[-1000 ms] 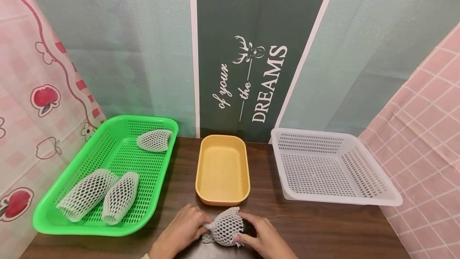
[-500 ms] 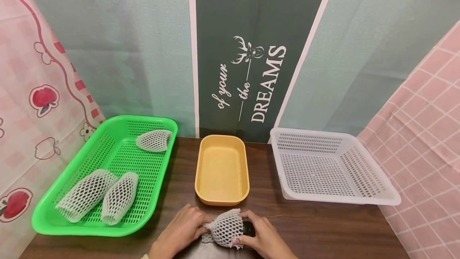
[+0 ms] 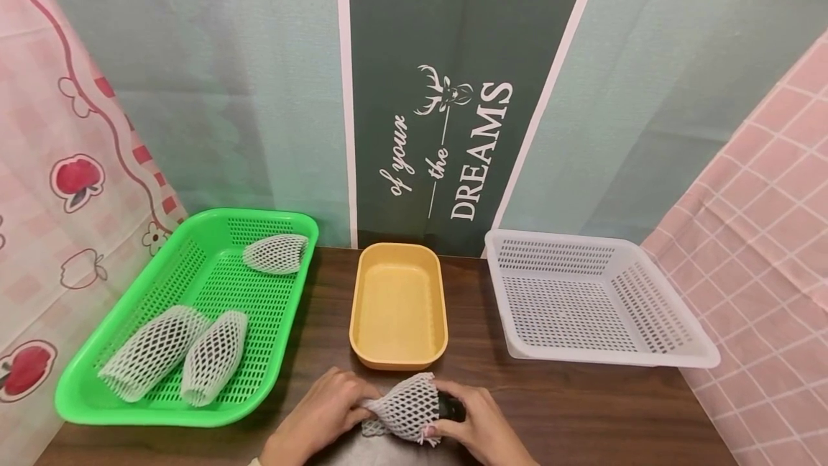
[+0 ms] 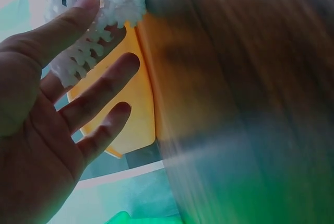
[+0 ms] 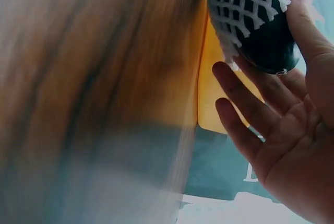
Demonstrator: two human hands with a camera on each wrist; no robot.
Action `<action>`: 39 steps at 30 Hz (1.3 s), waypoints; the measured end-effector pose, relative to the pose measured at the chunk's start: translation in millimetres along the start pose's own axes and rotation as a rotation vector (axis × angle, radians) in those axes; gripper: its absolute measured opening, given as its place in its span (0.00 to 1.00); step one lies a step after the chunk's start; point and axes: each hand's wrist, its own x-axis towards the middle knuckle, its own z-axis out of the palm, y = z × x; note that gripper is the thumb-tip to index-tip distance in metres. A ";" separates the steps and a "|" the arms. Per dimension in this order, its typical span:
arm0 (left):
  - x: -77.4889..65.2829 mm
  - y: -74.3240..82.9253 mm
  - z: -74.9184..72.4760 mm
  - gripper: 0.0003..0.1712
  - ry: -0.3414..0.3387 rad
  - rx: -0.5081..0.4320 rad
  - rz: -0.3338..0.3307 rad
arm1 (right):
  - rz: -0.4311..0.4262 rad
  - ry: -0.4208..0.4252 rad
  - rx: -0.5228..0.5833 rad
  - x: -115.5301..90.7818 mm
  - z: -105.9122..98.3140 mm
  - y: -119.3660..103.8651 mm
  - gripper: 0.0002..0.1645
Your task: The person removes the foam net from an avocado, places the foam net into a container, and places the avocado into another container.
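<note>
Between the hands, low in the head view, is a white foam fruit net point(image 3: 407, 408) around a dark, smooth, rounded item point(image 3: 451, 407). My left hand point(image 3: 330, 408) pinches the narrow left end of the net between thumb and index finger; its other fingers are spread in the left wrist view. My right hand point(image 3: 475, 419) grips the right end, thumb and fingertips at the net's frayed rim. The dark item's bare rounded end point(image 5: 271, 49) sticks out of the net towards the right palm. The rest of it shows only through the mesh.
A yellow tray point(image 3: 399, 362) stands just beyond the hands. At left, a green basket point(image 3: 71, 394) holds several netted items, one being a foam net point(image 3: 277, 254) near its back corner. A white basket point(image 3: 614, 358) stands at right. Curtains surround the wooden table point(image 3: 582, 408).
My left hand has drawn slightly left, and the net's left end looks more stretched and twisted. The right hand keeps its grip at nearly the same place.
</note>
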 end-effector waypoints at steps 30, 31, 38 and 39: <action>-0.1 5.9 -27.1 0.12 0.197 0.064 0.011 | -0.172 0.220 0.085 -7.6 -33.6 6.9 0.35; 0.0 6.0 -28.4 0.12 0.208 0.079 0.012 | -0.175 0.231 0.076 -8.1 -35.2 7.2 0.35; 2.4 8.8 -38.0 0.17 0.263 0.157 -0.010 | -0.168 0.294 0.049 -11.6 -48.3 6.2 0.38; 3.0 9.2 -39.2 0.17 0.270 0.165 -0.012 | -0.163 0.301 0.053 -12.0 -50.5 5.5 0.38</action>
